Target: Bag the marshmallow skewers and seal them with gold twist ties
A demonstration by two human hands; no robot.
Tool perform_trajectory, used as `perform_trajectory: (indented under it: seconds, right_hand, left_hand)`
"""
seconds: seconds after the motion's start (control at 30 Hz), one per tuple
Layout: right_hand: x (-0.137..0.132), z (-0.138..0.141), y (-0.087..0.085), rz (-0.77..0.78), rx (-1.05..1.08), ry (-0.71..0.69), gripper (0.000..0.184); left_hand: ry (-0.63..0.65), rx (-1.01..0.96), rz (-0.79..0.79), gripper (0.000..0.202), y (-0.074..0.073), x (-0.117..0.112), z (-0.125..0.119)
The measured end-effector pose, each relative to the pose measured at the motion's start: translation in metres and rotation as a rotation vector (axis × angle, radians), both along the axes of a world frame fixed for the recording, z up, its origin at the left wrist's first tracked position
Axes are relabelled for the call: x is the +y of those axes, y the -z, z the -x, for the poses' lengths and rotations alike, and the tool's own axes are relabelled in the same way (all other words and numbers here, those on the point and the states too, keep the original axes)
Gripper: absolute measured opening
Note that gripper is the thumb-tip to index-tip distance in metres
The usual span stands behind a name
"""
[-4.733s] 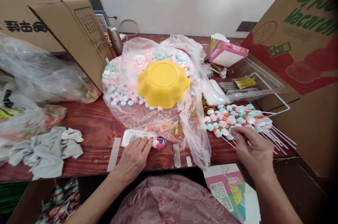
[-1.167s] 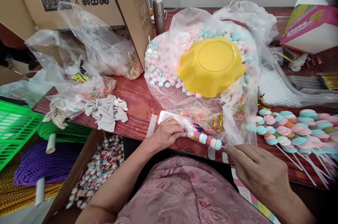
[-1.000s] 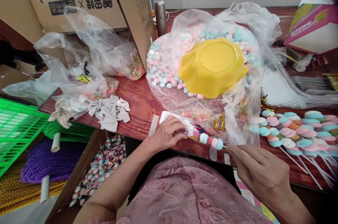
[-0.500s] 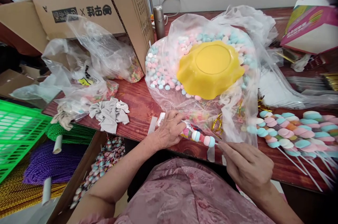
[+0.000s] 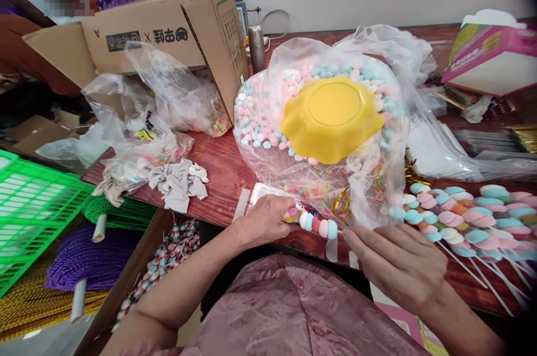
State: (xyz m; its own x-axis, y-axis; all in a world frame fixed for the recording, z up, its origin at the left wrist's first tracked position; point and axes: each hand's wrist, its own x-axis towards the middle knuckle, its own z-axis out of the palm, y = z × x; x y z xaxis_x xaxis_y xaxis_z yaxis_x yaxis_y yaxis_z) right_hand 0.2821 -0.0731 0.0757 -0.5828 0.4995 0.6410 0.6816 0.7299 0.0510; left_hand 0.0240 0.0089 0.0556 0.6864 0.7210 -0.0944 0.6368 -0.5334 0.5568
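A short skewer of pink, white and blue marshmallows [image 5: 323, 227] lies almost level above the table's front edge. My right hand [image 5: 398, 261] pinches its thin stick, at the blue marshmallow end. At the skewer's other end, my left hand [image 5: 266, 219] is closed on a colourful printed wrapper [image 5: 292, 214] around the tip; its fingertips are partly hidden. Just behind my left hand lies a flat white pack [image 5: 262, 192]. Finished-looking marshmallow skewers [image 5: 465, 210] are piled to the right of my right hand, their white sticks pointing toward me.
A yellow scalloped bowl [image 5: 333, 121] sits upside down on a clear bag of marshmallows [image 5: 260, 121]. Left are a cardboard box [image 5: 168, 26], a crumpled grey cloth [image 5: 180, 182] and a green basket [image 5: 33, 205]. A pink carton [image 5: 490, 54] stands back right. A person's brown sleeve [image 5: 33, 48] shows far left.
My left hand has drawn back toward me and closed around the wrapper, uncovering more of the white pack. The skewer has shifted slightly left with my right hand. The camera view has tilted up a little.
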Motion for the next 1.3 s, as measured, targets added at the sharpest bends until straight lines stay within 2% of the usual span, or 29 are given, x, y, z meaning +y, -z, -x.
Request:
perform_trajectory:
  seconds: [0.17, 0.33, 0.47, 0.63, 0.77, 0.83, 1.07, 1.17, 1.23, 1.3]
  right_hand:
    - [0.013, 0.001, -0.006, 0.123, -0.052, 0.070, 0.022]
    - [0.016, 0.008, -0.014, 0.079, -0.108, 0.070, 0.022]
    - [0.014, 0.009, -0.009, 0.101, -0.157, 0.071, 0.025]
    - [0.014, -0.003, -0.003, 0.176, -0.171, 0.106, 0.024]
    - [0.014, -0.006, -0.005, 0.145, -0.170, 0.076, 0.022]
    - [0.014, -0.004, -0.007, 0.112, -0.167, 0.048, 0.020]
    - [0.014, -0.001, -0.013, 0.076, -0.186, -0.109, 0.027]
    - [0.015, -0.005, -0.010, 0.082, -0.174, -0.068, 0.025]
    - [0.015, -0.007, -0.006, 0.110, -0.185, -0.018, 0.023]
    - [0.014, -0.006, -0.001, 0.140, -0.198, -0.007, 0.024]
  left_hand:
    - [0.072, 0.248, -0.119, 0.023, -0.003, -0.007, -0.006]
    - [0.041, 0.149, -0.056, 0.026, 0.002, -0.008, -0.010]
    - [0.045, 0.064, 0.028, 0.021, 0.005, -0.005, -0.006]
    - [0.038, 0.073, 0.072, 0.029, 0.002, -0.005, -0.001]
    - [0.145, -0.058, 0.179, 0.026, -0.002, -0.005, -0.004]
    - [0.151, -0.117, 0.238, 0.027, -0.003, -0.005, -0.006]
    - [0.108, -0.350, 0.544, 0.040, -0.004, -0.007, -0.013]
    - [0.005, -0.407, 0.665, 0.043, -0.004, -0.010, -0.012]
    - [-0.024, -0.384, 0.585, 0.040, -0.005, -0.012, -0.011]
    - [0.022, -0.315, 0.431, 0.034, -0.008, -0.014, -0.011]
